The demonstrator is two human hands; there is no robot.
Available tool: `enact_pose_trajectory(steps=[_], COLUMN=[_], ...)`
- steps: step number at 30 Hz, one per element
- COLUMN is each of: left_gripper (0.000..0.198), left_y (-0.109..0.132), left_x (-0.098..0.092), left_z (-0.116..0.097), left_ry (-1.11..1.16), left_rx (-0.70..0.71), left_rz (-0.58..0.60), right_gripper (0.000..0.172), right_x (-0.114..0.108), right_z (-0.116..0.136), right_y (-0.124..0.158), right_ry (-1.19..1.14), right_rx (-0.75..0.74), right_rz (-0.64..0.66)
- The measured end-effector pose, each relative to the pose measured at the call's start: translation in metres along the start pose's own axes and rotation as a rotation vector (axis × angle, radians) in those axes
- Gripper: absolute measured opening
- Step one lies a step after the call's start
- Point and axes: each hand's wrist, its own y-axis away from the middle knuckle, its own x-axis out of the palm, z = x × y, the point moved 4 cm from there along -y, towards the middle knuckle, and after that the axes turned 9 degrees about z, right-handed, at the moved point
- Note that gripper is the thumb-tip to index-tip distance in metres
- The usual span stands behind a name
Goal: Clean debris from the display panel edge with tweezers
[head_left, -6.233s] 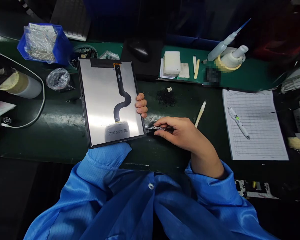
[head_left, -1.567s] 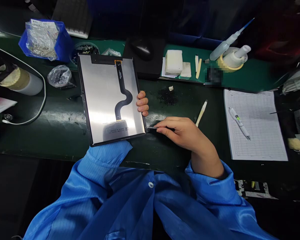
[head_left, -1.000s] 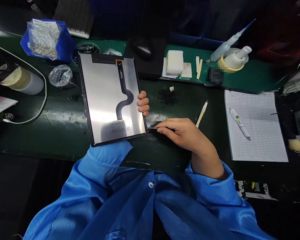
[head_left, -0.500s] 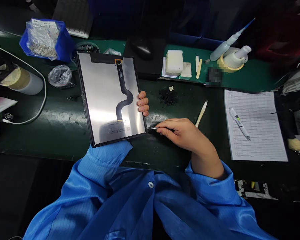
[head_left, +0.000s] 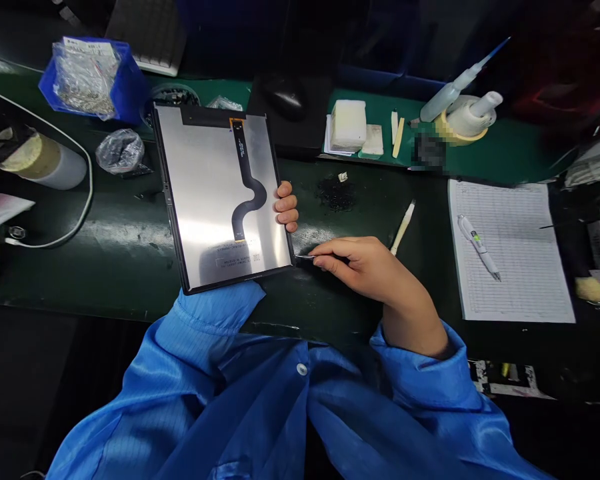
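My left hand (head_left: 286, 207) holds a tablet display panel (head_left: 205, 200) from underneath, with only the fingertips curled over its right edge. The panel shows its silver back and a black S-shaped flex cable (head_left: 247, 183). My right hand (head_left: 365, 267) pinches metal tweezers (head_left: 305, 255), whose tips touch the panel's lower right edge. Both arms wear blue sleeves.
A dark green bench (head_left: 120, 233) carries a blue bin of bagged parts (head_left: 87, 77), a white cable (head_left: 75, 227), a heap of black scraps (head_left: 334, 195), a white stick (head_left: 403, 227), foam blocks (head_left: 347, 125), a tape roll with bottles (head_left: 463, 113) and a sheet with a pen (head_left: 510, 250).
The tweezers, lying further out of my right hand 6.2 s ago, now show only their tips at the panel's edge. Over the last second nothing has visibly moved.
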Motion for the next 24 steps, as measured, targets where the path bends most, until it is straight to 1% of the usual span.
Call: enact_pose_trajectory(steps=[3, 6, 10, 13, 15, 19, 22, 24], left_gripper=[0.042, 0.042, 0.042, 0.044, 0.042, 0.035, 0.036, 0.037], left_y=[0.0014, 0.0021, 0.0008, -0.0011, -0.0016, -0.0002, 0.0004, -0.0011], left_x=[0.0032, 0.0048, 0.0046, 0.0040, 0.0041, 0.0081, 0.0082, 0.0061], left_z=[0.0009, 0.0013, 0.0002, -0.0006, -0.0006, 0.0001, 0.0004, 0.0005], left_ry=[-0.002, -0.007, -0.015, -0.044, -0.060, -0.080, -0.115, -0.148], left_rx=[0.004, 0.013, 0.001, -0.026, -0.032, -0.009, -0.007, -0.032], left_rz=[-0.005, -0.023, -0.036, -0.065, -0.092, -0.079, -0.087, -0.068], right_gripper=[0.016, 0.010, 0.017, 0.016, 0.013, 0.013, 0.013, 0.013], right_x=[0.0007, 0.0001, -0.0006, -0.0006, -0.0006, 0.0002, 0.0012, 0.0014], right_z=[-0.0023, -0.0002, 0.0026, 0.0012, -0.0001, -0.0011, -0.0011, -0.0007], right_y=[0.0005, -0.0007, -0.0022, -0.0015, -0.0006, -0.0003, -0.0013, -0.0020], right_ry=[-0.038, -0.017, 0.020, 0.019, 0.017, 0.032, 0.051, 0.067], right_rx=[0.046, -0.007, -0.053, -0.021, -0.001, 0.003, -0.009, -0.018], right_rz=[-0.014, -0.023, -0.005, -0.003, -0.011, -0.008, 0.000, -0.005])
